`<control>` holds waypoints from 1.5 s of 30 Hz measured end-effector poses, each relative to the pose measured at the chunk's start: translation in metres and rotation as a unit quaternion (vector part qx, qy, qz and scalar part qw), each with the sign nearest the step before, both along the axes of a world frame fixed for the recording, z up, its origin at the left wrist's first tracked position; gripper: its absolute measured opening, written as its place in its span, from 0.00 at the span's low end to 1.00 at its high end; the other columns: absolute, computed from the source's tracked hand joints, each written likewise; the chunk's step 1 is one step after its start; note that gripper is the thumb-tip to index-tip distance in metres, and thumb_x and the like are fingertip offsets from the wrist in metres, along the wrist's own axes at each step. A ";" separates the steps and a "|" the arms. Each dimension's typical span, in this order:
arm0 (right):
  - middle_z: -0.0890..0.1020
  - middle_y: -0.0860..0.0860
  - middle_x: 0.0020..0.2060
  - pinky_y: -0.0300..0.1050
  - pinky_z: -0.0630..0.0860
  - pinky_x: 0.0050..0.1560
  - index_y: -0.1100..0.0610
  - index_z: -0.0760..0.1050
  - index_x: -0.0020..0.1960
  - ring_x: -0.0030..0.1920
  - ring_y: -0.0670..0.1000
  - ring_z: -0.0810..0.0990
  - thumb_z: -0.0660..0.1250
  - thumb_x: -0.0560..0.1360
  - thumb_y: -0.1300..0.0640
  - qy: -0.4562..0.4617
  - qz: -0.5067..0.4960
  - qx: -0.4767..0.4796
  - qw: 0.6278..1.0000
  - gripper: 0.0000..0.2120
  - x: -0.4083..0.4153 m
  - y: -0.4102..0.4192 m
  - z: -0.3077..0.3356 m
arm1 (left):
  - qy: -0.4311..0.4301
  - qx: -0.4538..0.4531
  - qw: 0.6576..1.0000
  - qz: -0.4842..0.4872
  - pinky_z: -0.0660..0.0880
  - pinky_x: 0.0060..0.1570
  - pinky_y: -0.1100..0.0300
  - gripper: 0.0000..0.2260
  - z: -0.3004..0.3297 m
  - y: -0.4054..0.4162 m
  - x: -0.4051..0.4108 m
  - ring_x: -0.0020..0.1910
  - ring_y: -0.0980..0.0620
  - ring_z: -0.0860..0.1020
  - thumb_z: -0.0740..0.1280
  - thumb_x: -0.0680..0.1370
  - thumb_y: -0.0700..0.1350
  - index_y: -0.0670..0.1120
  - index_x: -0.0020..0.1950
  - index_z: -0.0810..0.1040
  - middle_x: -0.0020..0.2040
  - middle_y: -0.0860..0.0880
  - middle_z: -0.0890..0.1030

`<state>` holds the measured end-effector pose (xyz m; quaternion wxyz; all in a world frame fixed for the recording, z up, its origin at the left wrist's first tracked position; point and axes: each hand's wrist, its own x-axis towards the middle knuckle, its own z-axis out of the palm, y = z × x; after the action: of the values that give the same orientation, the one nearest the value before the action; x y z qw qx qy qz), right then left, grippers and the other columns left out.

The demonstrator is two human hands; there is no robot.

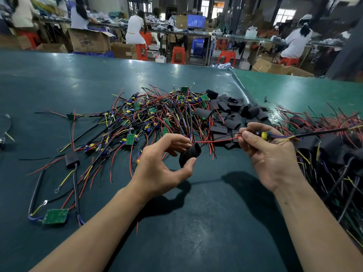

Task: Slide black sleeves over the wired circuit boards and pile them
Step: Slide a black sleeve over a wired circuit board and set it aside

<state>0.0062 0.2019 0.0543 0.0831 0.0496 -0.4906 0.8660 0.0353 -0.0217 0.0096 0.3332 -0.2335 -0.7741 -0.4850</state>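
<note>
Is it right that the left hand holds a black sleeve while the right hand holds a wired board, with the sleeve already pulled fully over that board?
Not quite. In the head view the left hand does pinch the black sleeve and the right hand holds the wired board, but the board is still bare; only its red and black leads reach toward the sleeve's mouth.

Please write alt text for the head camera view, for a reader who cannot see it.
The left hand holds a black sleeve open while the right hand feeds a wired circuit board toward it, above a green table.
</note>
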 end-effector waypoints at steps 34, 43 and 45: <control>0.81 0.54 0.32 0.46 0.82 0.40 0.62 0.74 0.45 0.36 0.54 0.83 0.57 0.80 0.69 0.027 0.042 0.072 0.996 0.10 0.015 -0.022 0.001 | 0.057 -0.169 0.981 0.078 0.72 0.50 0.54 0.14 0.004 0.001 0.004 0.49 0.56 0.76 0.75 0.70 0.44 0.43 0.53 0.82 0.49 0.51 0.84; 0.83 0.53 0.34 0.43 0.80 0.38 0.54 0.78 0.49 0.36 0.51 0.82 0.74 0.69 0.60 0.047 0.020 0.211 0.976 0.11 0.018 -0.037 -0.015 | 0.096 -0.185 0.976 0.062 0.75 0.51 0.48 0.10 0.006 0.002 0.003 0.52 0.51 0.82 0.74 0.74 0.43 0.42 0.53 0.82 0.52 0.50 0.84; 0.83 0.51 0.34 0.39 0.78 0.35 0.55 0.79 0.46 0.34 0.48 0.81 0.76 0.64 0.58 0.048 0.031 0.209 0.976 0.11 0.018 -0.042 -0.018 | 0.095 -0.182 0.977 0.057 0.75 0.51 0.49 0.09 0.005 0.002 0.003 0.52 0.51 0.82 0.73 0.74 0.44 0.42 0.52 0.82 0.52 0.50 0.84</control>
<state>0.0243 0.1597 0.0365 0.0681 0.1228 -0.6545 0.7429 0.0384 -0.0192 0.0147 0.3840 -0.2906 -0.8265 -0.2915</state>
